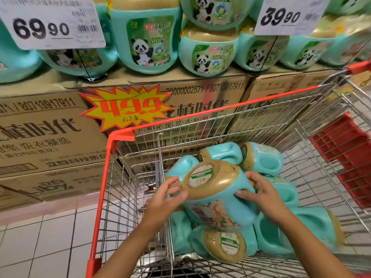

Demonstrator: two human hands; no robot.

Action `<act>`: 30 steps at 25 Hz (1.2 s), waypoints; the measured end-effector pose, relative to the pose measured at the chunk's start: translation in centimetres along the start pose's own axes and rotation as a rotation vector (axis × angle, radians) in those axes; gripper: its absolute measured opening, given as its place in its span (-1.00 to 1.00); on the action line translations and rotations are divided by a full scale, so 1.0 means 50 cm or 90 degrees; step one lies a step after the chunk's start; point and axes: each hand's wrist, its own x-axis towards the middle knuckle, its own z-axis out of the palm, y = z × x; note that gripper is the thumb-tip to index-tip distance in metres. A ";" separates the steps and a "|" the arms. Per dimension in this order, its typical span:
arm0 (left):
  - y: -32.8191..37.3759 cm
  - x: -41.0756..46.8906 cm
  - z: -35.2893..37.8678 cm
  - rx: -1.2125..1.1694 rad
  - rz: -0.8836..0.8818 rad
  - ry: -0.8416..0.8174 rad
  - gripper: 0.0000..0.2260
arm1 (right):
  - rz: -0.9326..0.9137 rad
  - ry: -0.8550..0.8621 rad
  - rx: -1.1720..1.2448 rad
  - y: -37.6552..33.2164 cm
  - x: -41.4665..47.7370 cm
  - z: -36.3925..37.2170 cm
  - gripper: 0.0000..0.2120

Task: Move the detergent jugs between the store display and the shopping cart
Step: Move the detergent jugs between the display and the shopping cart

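While both hands work low-centre in the frame, inside the shopping cart (200,114), they clamp one teal detergent jug (239,189) between them, hands apart, one per side. Left hand (166,197) grips the edge of the gold cap (210,179), thumb across the cap's lower rim. Right hand (263,194) wraps the jug body just right of the cap, fingertips on the teal plastic. Jug is tilted, cap facing the camera, body blurred. It sits above the other cart jugs: one (224,244) directly below with its cap toward the camera, one (305,231) on its side lower right, two more (261,157) behind near the far wall. Contact with the ones below: cannot tell. Display jugs (144,39) with panda labels line the top of the frame on cardboard cartons (50,137). Price cards: 69.90 (50,23) upper left, 39.90 (287,15) upper right, starburst tag (124,107) reading 49.9 left of centre. Red seat flap (345,157) at the right edge, white tiled floor (40,237) lower left
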 end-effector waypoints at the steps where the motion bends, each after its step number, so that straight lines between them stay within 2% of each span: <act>1: 0.006 0.003 0.004 -0.012 -0.002 -0.038 -0.39 | -0.009 0.030 0.074 -0.002 -0.009 0.003 -0.72; 4: 0.021 0.020 0.025 -0.079 0.012 -0.143 -0.15 | -0.019 0.056 0.261 -0.014 -0.024 0.030 -0.74; 6: 0.042 0.031 0.032 -0.145 0.024 -0.152 -0.17 | -0.016 0.062 0.327 -0.027 -0.023 0.048 -0.79; 9: 0.073 0.031 0.029 -0.210 0.049 -0.111 -0.29 | -0.010 0.100 0.328 -0.054 -0.020 0.074 -0.86; 14: 0.080 -0.009 0.003 -0.205 0.086 -0.036 -0.34 | -0.033 0.141 0.289 -0.082 -0.023 0.144 -0.86; 17: 0.074 -0.043 -0.041 -0.210 0.092 0.010 -0.33 | -0.018 0.113 0.214 -0.088 -0.011 0.198 -0.75; 19: 0.064 -0.076 -0.078 -0.220 0.103 0.069 -0.35 | -0.001 0.060 0.182 -0.096 0.003 0.239 -0.73; 21: 0.051 -0.114 -0.115 -0.241 0.123 0.147 -0.39 | 0.017 -0.032 0.155 -0.109 0.020 0.286 -0.84; 22: 0.043 -0.138 -0.135 -0.252 0.125 0.188 -0.39 | 0.034 -0.083 0.144 -0.114 0.027 0.315 -0.83; 26: 0.017 -0.257 -0.225 -0.294 0.134 0.319 -0.42 | 0.099 -0.231 0.091 -0.127 0.026 0.460 -0.58; 30: -0.011 -0.384 -0.346 -0.318 0.136 0.439 -0.49 | 0.122 -0.363 0.038 -0.130 -0.005 0.637 -0.55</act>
